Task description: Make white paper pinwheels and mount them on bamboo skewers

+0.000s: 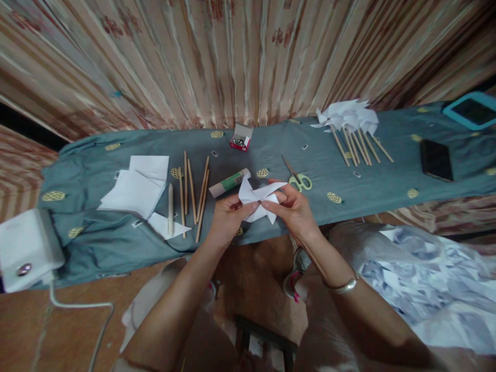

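Observation:
Between my two hands is a white paper pinwheel (pixel 253 195), its blades folded toward the centre. My left hand (pixel 228 217) pinches it from the left, the thumb pressing near the middle. From the right, my right hand (pixel 295 211) grips it with the thumb also at the centre. Just behind the left hand lies a green and white glue stick (pixel 230 183). Scissors (pixel 299 181) with pale green handles rest beyond the right hand. A small red box (pixel 240 140) of metal pins stands open farther back.
Several wooden sticks (pixel 186 186), a white pencil-like stick (pixel 171 206) and paper sheets (pixel 135 188) lie left. Finished pinwheels (pixel 349 116) on sticks and a phone (pixel 436 160) lie right. A white device (pixel 31 248) stands at the left end; a bag of paper scraps (pixel 422 279) sits lower right.

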`<action>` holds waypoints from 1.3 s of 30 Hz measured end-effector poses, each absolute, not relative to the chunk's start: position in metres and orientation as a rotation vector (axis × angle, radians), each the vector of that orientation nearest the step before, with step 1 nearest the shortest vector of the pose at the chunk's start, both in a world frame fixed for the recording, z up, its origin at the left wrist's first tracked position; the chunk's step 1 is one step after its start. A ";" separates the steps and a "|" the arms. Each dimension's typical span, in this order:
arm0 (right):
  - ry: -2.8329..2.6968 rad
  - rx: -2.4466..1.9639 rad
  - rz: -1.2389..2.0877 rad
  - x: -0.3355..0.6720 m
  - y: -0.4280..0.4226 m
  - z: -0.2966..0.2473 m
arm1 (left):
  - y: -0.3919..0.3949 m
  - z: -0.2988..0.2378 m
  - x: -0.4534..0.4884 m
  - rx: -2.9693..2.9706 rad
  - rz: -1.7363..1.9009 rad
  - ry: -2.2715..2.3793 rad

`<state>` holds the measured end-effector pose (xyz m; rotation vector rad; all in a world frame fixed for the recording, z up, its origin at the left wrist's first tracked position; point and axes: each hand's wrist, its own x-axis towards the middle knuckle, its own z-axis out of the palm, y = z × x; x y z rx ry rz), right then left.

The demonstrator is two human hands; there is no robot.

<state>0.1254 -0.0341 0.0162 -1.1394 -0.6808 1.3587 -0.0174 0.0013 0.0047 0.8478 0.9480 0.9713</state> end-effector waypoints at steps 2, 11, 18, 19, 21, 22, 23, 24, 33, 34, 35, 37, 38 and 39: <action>-0.695 -1.129 1.380 0.126 -0.034 0.016 | 0.001 0.005 -0.017 0.827 0.969 0.944; -0.681 -1.162 1.374 0.126 -0.035 0.012 | 0.000 0.007 -0.018 0.797 0.940 0.948; -0.673 -1.165 1.370 0.122 -0.035 0.016 | -0.002 0.007 -0.016 0.812 0.925 0.915; -0.675 -1.173 1.367 0.122 -0.034 0.016 | -0.002 0.006 -0.016 0.817 0.926 0.920; -0.678 -1.189 1.357 0.121 -0.034 0.017 | -0.002 0.006 -0.016 0.834 0.928 0.932; -0.680 -1.195 1.353 0.121 -0.034 0.018 | -0.002 0.006 -0.016 0.841 0.930 0.936; -0.680 -1.198 1.347 0.121 -0.034 0.018 | -0.002 0.006 -0.016 0.847 0.931 0.939; -0.679 -1.200 1.342 0.121 -0.033 0.018 | -0.002 0.006 -0.016 0.851 0.933 0.941; -0.687 -1.183 1.375 0.120 -0.035 0.015 | -0.002 0.005 -0.016 0.866 0.916 0.955; -0.686 -1.182 1.379 0.120 -0.035 0.015 | -0.002 0.005 -0.016 0.876 0.915 0.955; -0.683 -1.183 1.380 0.121 -0.035 0.014 | -0.002 0.005 -0.017 0.891 0.917 0.957; -0.674 -1.185 1.367 0.123 -0.034 0.013 | 0.000 0.005 -0.018 0.928 0.928 0.971; -0.668 -1.189 1.354 0.124 -0.033 0.013 | 0.001 0.006 -0.020 0.944 0.940 0.982; -0.663 -1.196 1.336 0.126 -0.033 0.013 | 0.003 0.006 -0.023 0.961 0.956 0.995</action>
